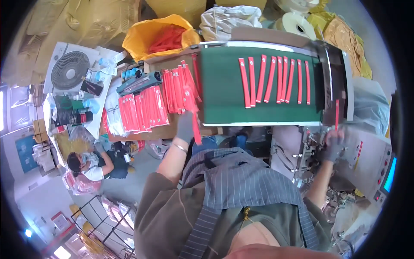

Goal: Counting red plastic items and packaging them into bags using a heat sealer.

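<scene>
Several flat red strips (268, 80) lie in a row across the green conveyor belt (222, 103). My left hand (185, 126), in a grey glove, is closed on a few long red strips (196, 128) at the belt's left end. Just beyond it lies a loose pile of the same strips (174, 91). My right hand (334, 144), also gloved and smeared by motion, is beside the machine at the belt's right end. A single upright red strip (337, 115) sticks out from its fingers.
Bundled red strips (144, 110) lie left of the pile, near a grey-green device (139, 83). A yellow sack (133, 39) of red pieces stands behind. Machine parts (308, 149) and a control box (366, 162) are at right. Another person (92, 166) sits far left, near a fan (70, 70).
</scene>
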The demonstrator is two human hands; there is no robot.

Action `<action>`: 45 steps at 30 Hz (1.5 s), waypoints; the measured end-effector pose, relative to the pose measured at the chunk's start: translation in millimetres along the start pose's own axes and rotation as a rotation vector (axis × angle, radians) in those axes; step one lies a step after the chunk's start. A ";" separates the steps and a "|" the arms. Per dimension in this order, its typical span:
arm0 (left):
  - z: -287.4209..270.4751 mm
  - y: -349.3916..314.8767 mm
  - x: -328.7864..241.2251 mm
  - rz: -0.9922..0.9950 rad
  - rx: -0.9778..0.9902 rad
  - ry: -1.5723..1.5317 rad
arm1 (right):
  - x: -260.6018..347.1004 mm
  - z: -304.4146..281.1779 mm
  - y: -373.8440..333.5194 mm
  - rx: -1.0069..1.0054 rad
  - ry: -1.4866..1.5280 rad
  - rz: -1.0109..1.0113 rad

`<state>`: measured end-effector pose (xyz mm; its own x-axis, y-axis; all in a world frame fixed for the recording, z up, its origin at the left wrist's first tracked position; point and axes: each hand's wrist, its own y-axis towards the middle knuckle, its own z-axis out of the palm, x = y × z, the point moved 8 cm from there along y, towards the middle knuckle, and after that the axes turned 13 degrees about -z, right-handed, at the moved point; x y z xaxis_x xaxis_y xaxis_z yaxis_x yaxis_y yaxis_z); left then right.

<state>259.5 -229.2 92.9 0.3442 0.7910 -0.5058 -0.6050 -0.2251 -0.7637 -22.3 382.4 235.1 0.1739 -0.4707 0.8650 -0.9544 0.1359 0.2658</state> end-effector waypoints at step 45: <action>-253.4 44.1 -65.8 0.972 -0.804 1.490 | 104.0 534.2 -485.6 1.200 0.042 -1.047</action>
<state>392.2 -435.4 -9.1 0.6437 -0.6808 -0.3496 -0.6662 -0.7233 0.1818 329.5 -198.3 -31.4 0.8340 0.1152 0.5396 -0.0401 -0.9627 0.2675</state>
